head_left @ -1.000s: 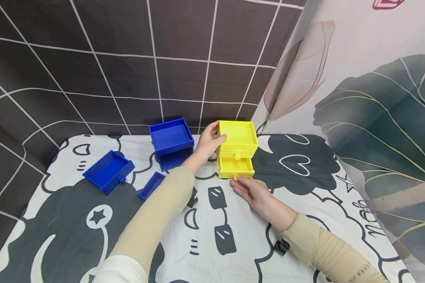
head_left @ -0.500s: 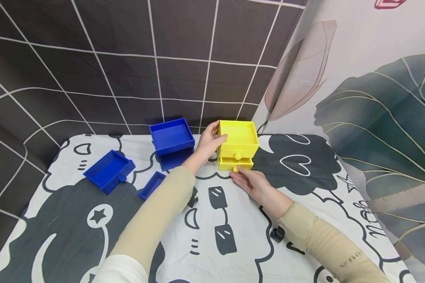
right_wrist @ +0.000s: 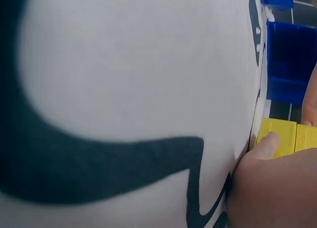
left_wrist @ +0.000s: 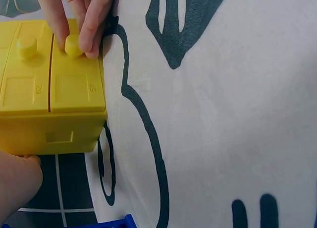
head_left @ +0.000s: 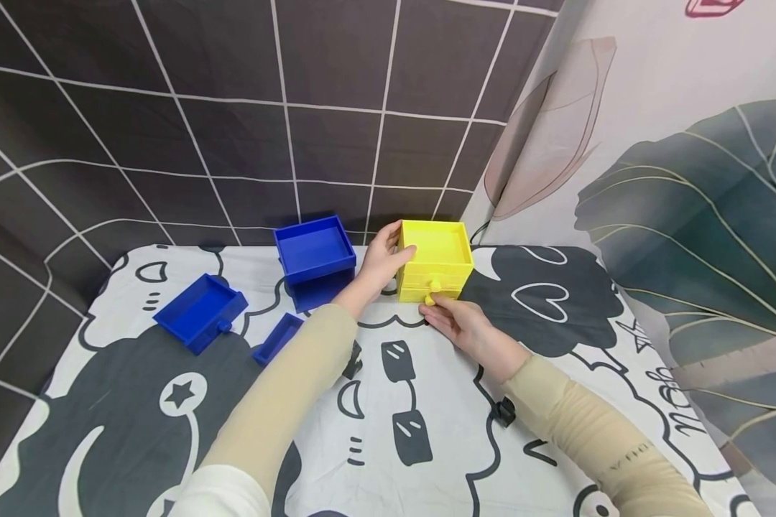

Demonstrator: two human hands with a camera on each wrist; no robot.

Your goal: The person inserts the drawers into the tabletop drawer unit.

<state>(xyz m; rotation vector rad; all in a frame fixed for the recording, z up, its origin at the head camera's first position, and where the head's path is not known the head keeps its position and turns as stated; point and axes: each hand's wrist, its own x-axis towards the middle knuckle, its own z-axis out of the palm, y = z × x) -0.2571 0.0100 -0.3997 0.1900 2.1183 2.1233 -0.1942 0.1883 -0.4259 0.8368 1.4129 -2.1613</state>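
Observation:
A small yellow chest of drawers (head_left: 436,244) with a tray top stands near the back of the patterned cloth. My left hand (head_left: 380,262) holds its left side, the thumb over the top rim. With thumb and fingers, my right hand (head_left: 463,327) pinches the round knob of the lower drawer (left_wrist: 77,89). That drawer's front sits about level with the upper drawer (left_wrist: 25,89), a thin seam between them. In the right wrist view, part of the yellow front shows beyond the right thumb (right_wrist: 267,144).
Left of the yellow chest stands a blue chest (head_left: 313,251) with its drawer space open. A blue drawer (head_left: 200,312) lies further left. A smaller blue drawer (head_left: 276,339) is partly hidden by the left sleeve. A dark tiled-pattern backdrop (head_left: 336,143) rises behind.
The lower yellow drawer, pulled out a second ago, has slid back into the chest, pushed by the right hand at its knob. The left hand has stayed on the chest's side.

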